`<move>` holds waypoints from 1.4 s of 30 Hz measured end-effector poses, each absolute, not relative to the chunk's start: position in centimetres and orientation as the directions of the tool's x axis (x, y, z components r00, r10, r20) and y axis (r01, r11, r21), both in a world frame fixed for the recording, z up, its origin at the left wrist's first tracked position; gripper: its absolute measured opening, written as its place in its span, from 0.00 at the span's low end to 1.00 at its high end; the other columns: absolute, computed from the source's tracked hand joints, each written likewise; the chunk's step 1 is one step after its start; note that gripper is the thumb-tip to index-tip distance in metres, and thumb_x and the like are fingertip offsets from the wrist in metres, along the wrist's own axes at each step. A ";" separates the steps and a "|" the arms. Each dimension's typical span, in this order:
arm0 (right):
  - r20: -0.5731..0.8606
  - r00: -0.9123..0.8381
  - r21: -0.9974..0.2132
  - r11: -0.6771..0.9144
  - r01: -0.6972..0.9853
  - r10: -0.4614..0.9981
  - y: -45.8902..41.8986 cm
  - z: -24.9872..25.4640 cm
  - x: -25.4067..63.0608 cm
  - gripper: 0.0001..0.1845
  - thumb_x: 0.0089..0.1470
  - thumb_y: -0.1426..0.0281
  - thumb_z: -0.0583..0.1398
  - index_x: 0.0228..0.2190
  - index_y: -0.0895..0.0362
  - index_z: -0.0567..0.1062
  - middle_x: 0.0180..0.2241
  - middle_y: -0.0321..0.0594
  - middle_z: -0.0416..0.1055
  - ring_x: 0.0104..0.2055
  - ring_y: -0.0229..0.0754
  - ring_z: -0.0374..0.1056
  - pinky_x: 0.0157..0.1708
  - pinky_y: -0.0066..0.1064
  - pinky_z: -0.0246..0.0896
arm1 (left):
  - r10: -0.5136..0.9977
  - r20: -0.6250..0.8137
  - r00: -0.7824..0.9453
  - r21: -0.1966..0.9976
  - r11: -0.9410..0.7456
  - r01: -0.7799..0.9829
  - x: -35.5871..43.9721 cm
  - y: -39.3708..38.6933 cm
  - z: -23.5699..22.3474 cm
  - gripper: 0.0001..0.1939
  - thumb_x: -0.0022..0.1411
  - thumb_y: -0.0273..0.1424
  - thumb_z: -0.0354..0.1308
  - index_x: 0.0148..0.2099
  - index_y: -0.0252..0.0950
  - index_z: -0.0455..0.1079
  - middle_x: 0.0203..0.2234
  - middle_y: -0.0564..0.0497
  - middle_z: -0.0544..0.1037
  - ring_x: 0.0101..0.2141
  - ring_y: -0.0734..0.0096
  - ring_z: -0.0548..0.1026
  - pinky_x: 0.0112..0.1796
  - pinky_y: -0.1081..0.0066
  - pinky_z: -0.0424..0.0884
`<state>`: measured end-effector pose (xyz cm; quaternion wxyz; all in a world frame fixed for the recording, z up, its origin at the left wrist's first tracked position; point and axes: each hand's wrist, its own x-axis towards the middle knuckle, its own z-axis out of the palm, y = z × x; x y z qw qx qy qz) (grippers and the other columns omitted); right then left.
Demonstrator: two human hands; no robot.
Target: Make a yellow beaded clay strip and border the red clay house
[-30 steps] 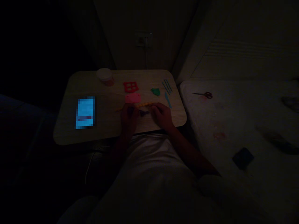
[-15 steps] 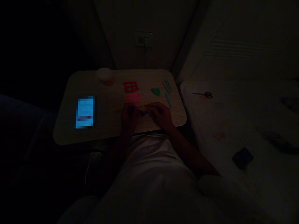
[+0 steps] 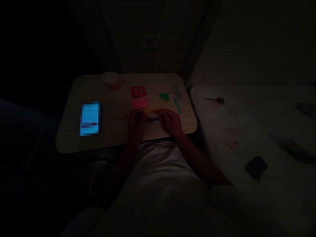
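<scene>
The light is very dim. Between my hands is a small purple piece that looks like modelling clay (image 3: 152, 119), narrowing towards the right. My left hand (image 3: 136, 124) is closed around its left part. The fingers of my right hand (image 3: 171, 122) are pinched together at its thin right end; the exact contact is too dark to make out. Just behind both hands lies a yellow-orange beaded strand (image 3: 151, 111), partly hidden by the left hand. Beyond it are a flat pink piece (image 3: 140, 103) and a red frame with square openings (image 3: 138, 92).
On the wooden table (image 3: 111, 131) stand a whitish tub (image 3: 111, 80) and a lit, blurred screen (image 3: 89, 119). A green lump (image 3: 164, 96), thin blue sticks (image 3: 176, 91) and a blue plastic knife (image 3: 177, 105) lie right. Scissors (image 3: 217, 100) rest on the pale surface beside the table.
My right hand's fingers shift slightly at the purple piece, closing nearer to the left hand and then drawing back right. The left hand and the things on the table stay in place.
</scene>
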<state>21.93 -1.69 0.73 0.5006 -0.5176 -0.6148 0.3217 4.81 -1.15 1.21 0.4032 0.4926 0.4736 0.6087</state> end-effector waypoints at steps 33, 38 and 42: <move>0.237 -0.011 -0.918 0.227 0.326 0.972 -1.8 0.9 21.6 0.16 0.60 0.60 0.60 0.27 0.56 0.79 0.19 0.34 0.71 0.23 0.38 0.65 0.27 0.28 0.60 | 0.962 0.205 -0.180 0.976 -0.215 -0.041 4.8 -1.0 0.8 0.17 0.55 0.43 0.69 0.32 0.39 0.66 0.21 0.57 0.69 0.22 0.76 0.68 0.25 0.76 0.66; 0.257 -0.004 -0.906 0.243 0.347 0.966 -1.8 0.8 21.7 0.17 0.62 0.60 0.58 0.30 0.56 0.82 0.23 0.36 0.75 0.26 0.39 0.69 0.31 0.29 0.64 | 0.962 0.207 -0.178 0.976 -0.214 -0.026 4.8 -1.0 1.1 0.15 0.56 0.40 0.68 0.32 0.39 0.67 0.21 0.56 0.70 0.22 0.76 0.68 0.25 0.75 0.66; 0.286 0.014 -0.897 0.263 0.354 0.958 -1.7 0.7 21.7 0.16 0.63 0.60 0.58 0.36 0.56 0.83 0.32 0.39 0.80 0.34 0.42 0.74 0.39 0.32 0.69 | 0.964 0.199 -0.175 0.977 -0.210 -0.047 4.8 -1.0 1.1 0.14 0.56 0.39 0.68 0.32 0.39 0.66 0.21 0.57 0.70 0.23 0.76 0.69 0.26 0.75 0.67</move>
